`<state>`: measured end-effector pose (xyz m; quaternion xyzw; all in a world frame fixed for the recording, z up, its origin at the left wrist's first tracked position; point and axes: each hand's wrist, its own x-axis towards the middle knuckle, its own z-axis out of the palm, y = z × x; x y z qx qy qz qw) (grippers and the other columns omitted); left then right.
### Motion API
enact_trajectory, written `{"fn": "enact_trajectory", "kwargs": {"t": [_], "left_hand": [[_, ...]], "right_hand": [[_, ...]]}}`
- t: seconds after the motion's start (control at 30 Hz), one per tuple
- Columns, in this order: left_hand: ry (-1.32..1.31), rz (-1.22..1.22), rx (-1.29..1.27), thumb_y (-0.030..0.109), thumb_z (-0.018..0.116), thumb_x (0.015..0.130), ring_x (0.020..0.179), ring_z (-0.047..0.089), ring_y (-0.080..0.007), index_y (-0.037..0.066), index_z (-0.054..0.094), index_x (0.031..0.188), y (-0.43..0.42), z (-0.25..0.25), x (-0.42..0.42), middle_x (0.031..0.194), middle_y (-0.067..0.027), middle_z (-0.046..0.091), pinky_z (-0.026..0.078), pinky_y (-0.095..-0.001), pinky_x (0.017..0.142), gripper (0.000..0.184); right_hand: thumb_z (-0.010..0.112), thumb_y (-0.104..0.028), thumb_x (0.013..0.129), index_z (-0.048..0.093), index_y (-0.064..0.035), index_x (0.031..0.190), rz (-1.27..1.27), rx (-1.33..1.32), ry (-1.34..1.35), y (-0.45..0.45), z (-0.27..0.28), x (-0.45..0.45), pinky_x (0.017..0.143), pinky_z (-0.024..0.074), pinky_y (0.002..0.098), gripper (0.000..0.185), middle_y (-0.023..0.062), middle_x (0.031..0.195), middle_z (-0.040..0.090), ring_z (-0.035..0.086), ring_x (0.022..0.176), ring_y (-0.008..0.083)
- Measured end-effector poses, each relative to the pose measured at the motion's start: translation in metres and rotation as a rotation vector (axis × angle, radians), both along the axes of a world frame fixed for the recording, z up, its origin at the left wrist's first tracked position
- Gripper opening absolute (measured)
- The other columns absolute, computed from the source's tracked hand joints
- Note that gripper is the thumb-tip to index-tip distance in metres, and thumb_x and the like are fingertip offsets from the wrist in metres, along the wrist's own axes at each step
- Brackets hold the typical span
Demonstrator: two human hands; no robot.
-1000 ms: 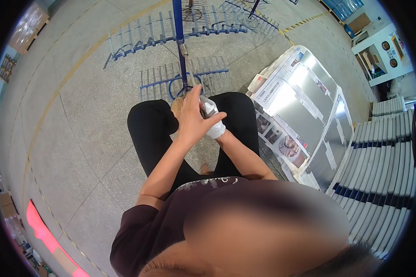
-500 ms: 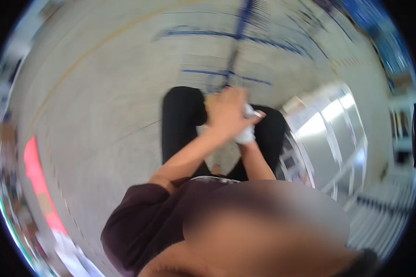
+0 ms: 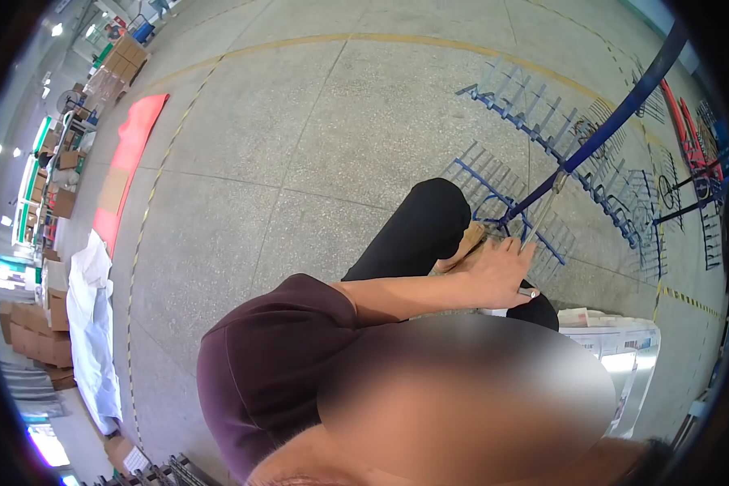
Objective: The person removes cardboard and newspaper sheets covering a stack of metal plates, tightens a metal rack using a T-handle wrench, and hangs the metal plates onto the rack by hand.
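My left hand [image 3: 498,271] is palm down over my right knee, its fingers spread and pointing toward the blue rack. Something small and pale shows at the thumb tip, too small to name. A thin metal rod [image 3: 543,212] runs from the rack's pole down to near the fingertips; I cannot tell whether they touch it. Below the left hand, a strip of white glove [image 3: 494,312] shows, apparently on my right hand. The rest of that hand is hidden behind the left hand and the blurred area.
A blue rack [image 3: 603,134] with rows of metal prongs stands in front, to the right. A stack of wrapped flat sheets [image 3: 624,344] lies at the right. Far left are red sheeting [image 3: 134,146], white sheeting [image 3: 89,324] and cardboard boxes [image 3: 40,336]. A person [image 3: 160,6] is far off.
The view has turned left, so the rack now appears farther right. My left hand, earlier blurred over the white-gloved right hand, now shows spread fingers; the gloved hand is mostly hidden.
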<state>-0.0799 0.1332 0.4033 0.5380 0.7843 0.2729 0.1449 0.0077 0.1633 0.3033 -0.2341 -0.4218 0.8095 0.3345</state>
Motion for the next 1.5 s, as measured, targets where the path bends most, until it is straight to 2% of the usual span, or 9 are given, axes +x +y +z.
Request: {"fn": "enact_trajectory", "kwargs": {"t": [0.17,0.37,0.57,0.67,0.77,0.97,1.27,1.37,1.5], "left_hand": [[-0.082,0.039,-0.097,0.041,0.067,0.078,0.105,0.052,-0.0364,-0.011,0.034,0.128,-0.006,0.012,-0.005,0.107,-0.0223,0.053,0.043,-0.0471,0.085,0.079],[0.028,-0.013,0.058,0.027,0.065,0.075,0.1,0.055,-0.0351,-0.007,0.046,0.117,0.004,-0.026,0.0,0.097,-0.0232,0.056,0.046,-0.0408,0.081,0.057],[0.022,-0.22,0.039,0.021,0.065,0.072,0.08,0.061,-0.0372,-0.002,0.055,0.098,0.002,-0.022,-0.009,0.085,-0.0226,0.057,0.047,-0.0447,0.066,0.036],[-0.029,-0.241,0.032,0.025,0.065,0.074,0.085,0.057,-0.0382,-0.004,0.061,0.082,0.002,-0.017,-0.014,0.088,-0.0255,0.055,0.047,-0.0469,0.068,0.03],[-0.069,-0.251,0.036,0.025,0.064,0.075,0.084,0.057,-0.0386,-0.004,0.06,0.081,0.002,-0.015,-0.016,0.087,-0.0268,0.055,0.047,-0.0469,0.067,0.029],[-0.177,-0.277,0.01,0.025,0.066,0.075,0.084,0.057,-0.0383,-0.002,0.059,0.086,0.003,-0.018,-0.016,0.087,-0.0269,0.054,0.048,-0.0458,0.068,0.03],[-0.231,-0.16,0.441,0.021,0.068,0.075,0.079,0.056,-0.0348,0.005,0.061,0.099,0.002,-0.041,-0.015,0.086,-0.0206,0.052,0.048,-0.0423,0.068,0.03],[-0.325,-0.188,0.509,0.016,0.067,0.075,0.079,0.057,-0.034,0.004,0.063,0.104,0.001,-0.053,-0.02,0.091,-0.0209,0.052,0.049,-0.0406,0.069,0.032],[-0.657,-0.313,0.432,0.012,0.057,0.084,0.1,0.061,-0.034,0.004,0.06,0.12,0.002,-0.056,-0.034,0.118,-0.0243,0.054,0.049,-0.0374,0.086,0.036]], "right_hand": [[0.045,-0.029,0.095,0.042,0.0007,0.129,0.037,-0.001,-0.02,0.0,-0.003,-0.005,0.09,0.0453,0.0373,0.045,0.0141,0.114,0.058,0.057,0.105,0.0245],[0.047,-0.027,0.093,0.044,0.0009,0.127,0.067,0.003,-0.052,-0.003,-0.007,-0.013,0.088,0.0463,0.0375,0.044,0.0151,0.112,0.058,0.058,0.103,0.0257],[0.049,-0.025,0.091,0.046,0.0011,0.124,0.075,0.018,-0.106,0.0,-0.011,-0.014,0.086,0.0474,0.0377,0.042,0.0162,0.11,0.059,0.059,0.101,0.0269],[0.05,-0.024,0.091,0.047,0.0011,0.123,0.066,0.02,-0.142,0.002,-0.013,-0.01,0.085,0.0479,0.0379,0.041,0.0167,0.109,0.059,0.059,0.1,0.0275],[0.052,-0.023,0.09,0.047,0.0012,0.122,0.06,0.032,-0.179,0.005,-0.015,-0.007,0.084,0.0484,0.038,0.041,0.0172,0.109,0.06,0.06,0.1,0.0281],[0.054,-0.021,0.088,0.049,0.0014,0.12,0.04,0.052,-0.25,0.008,-0.017,0.0,0.083,0.0495,0.0382,0.039,0.0182,0.107,0.06,0.061,0.098,0.0294],[0.057,-0.018,0.086,0.052,0.0016,0.117,0.016,0.173,-0.412,0.008,-0.008,0.009,0.08,0.051,0.0386,0.037,0.0197,0.104,0.062,0.063,0.095,0.0312],[0.059,-0.018,0.085,0.053,0.0017,0.116,0.045,0.42,-0.547,0.013,-0.002,0.008,0.079,0.0516,0.0387,0.037,0.0202,0.103,0.062,0.063,0.094,0.0318],[0.06,-0.016,0.084,0.054,0.0018,0.114,0.177,0.975,-0.743,0.025,0.033,-0.002,0.078,0.0523,0.0388,0.036,0.0209,0.102,0.062,0.064,0.093,0.0326]]}}
